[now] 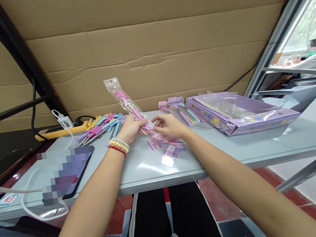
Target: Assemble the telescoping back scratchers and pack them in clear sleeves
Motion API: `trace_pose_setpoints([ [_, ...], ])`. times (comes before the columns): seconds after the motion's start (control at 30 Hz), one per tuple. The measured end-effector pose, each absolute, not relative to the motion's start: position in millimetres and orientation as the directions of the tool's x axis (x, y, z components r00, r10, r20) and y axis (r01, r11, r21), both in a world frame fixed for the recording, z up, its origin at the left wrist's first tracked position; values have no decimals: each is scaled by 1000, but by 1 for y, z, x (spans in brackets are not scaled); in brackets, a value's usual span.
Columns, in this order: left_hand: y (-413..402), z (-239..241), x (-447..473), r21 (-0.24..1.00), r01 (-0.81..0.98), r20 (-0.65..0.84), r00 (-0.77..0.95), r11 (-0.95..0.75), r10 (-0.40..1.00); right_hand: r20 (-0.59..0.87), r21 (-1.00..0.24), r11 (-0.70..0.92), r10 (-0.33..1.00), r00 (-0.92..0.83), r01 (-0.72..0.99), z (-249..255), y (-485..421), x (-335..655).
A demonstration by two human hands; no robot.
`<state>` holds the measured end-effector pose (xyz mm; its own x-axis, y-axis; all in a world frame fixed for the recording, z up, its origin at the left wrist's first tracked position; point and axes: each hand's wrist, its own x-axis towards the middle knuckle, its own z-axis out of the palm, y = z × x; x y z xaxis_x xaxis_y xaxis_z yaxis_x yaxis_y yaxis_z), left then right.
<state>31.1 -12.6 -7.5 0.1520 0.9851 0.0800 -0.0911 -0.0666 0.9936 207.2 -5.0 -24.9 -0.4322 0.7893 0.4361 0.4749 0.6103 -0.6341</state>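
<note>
My left hand point(131, 129) grips a clear plastic bag point(112, 85) that slants up and away, its hang-hole end at the top. Inside lies a pink back scratcher point(136, 112) with a fingered head. At the bag's lower end, my right hand point(169, 125) is closed, thumb and fingers pinched at the plastic edge. Several small pink and purple printed cards point(169, 155) are spread on the table below my hands. To the left lies a pile of loose back scratchers point(97, 130) in pink, blue, purple and yellow, with metal rods.
Bagged back scratchers point(185, 115) lie right of my hands, beside a purple box point(230, 127) with clear bags in it. A phone point(71, 175), white cable and yellow power strip point(61, 131) occupy the left. Cardboard point(152, 40) backs the grey table point(142, 172). Another person sits far right.
</note>
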Motion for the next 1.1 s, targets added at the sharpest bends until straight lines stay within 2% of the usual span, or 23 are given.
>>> trace_pose_setpoints([
  [0.13,-10,-9,31,992,-96,95,130,-83,987,496,-652,609,793,-354,451,-23,-5,207],
  [0.3,-9,-6,31,976,-182,130,69,-115,989,545,-641,606,791,-277,471,-22,-7,208],
  [0.53,-11,-6,31,981,-168,111,90,-95,990,506,-634,612,790,-346,472,-22,-6,207],
  [0.67,-10,-5,29,985,-147,102,41,-95,994,394,-650,533,846,-359,542,-22,-3,211],
  [0.8,-9,-5,28,988,-129,90,3,-89,996,141,-500,405,910,-390,765,-23,-2,214],
  [0.87,-9,-6,29,989,-100,107,3,-106,994,45,-441,362,923,-383,821,-24,-1,214],
  [1.0,-8,-8,29,984,-68,163,8,-162,987,-46,-457,319,924,-381,830,-25,0,214],
  [1.1,-7,-10,29,980,-65,191,6,-190,982,-37,-500,298,931,-364,813,-24,0,214],
])
